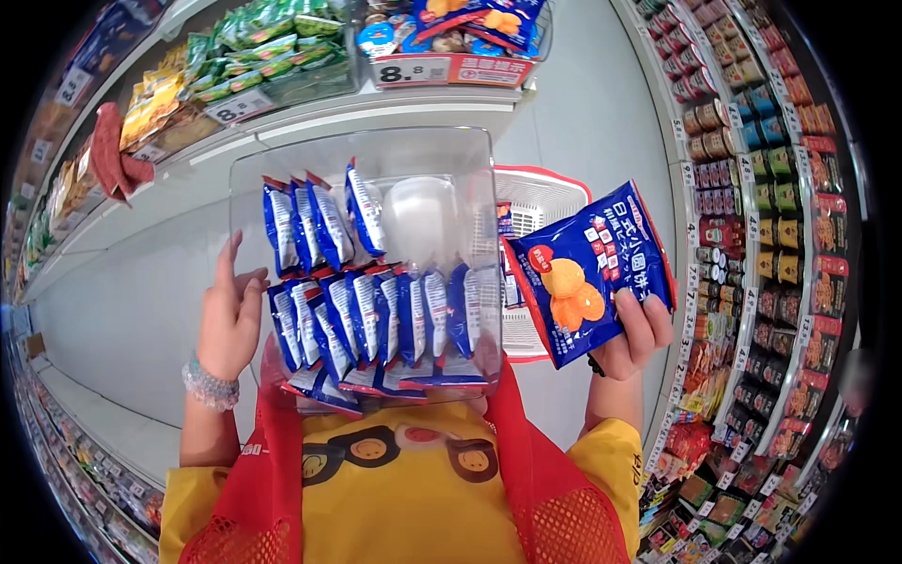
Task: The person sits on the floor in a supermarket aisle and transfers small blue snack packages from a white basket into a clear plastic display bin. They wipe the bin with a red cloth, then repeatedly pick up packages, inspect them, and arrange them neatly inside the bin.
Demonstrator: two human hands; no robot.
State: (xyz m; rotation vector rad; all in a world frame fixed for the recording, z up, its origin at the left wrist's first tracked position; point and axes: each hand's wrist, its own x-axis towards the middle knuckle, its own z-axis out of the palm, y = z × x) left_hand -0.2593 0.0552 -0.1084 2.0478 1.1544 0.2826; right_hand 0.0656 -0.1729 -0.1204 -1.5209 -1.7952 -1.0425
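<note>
My right hand (641, 336) grips a blue bag of round biscuits (611, 240) by its lower right part, fingers over the front. The bag is held to the right of a clear plastic bin (442, 141), which is in front of my body. Inside the bin, small blue-and-white snack bags (385, 315) stand on edge in two rows, with several more lying flat along the near side. The far right part of the bin shows its bare bottom. My left hand (235, 305) is at the bin's left wall, fingers stretched out; whether it touches the wall I cannot tell.
A white shopping basket (554, 176) with a red rim sits below and behind the bin, a few blue packs (506, 221) in it. Ahead, a shelf (404, 105) carries clear bins of snacks (272, 42). Stocked shelves (733, 235) line the right side.
</note>
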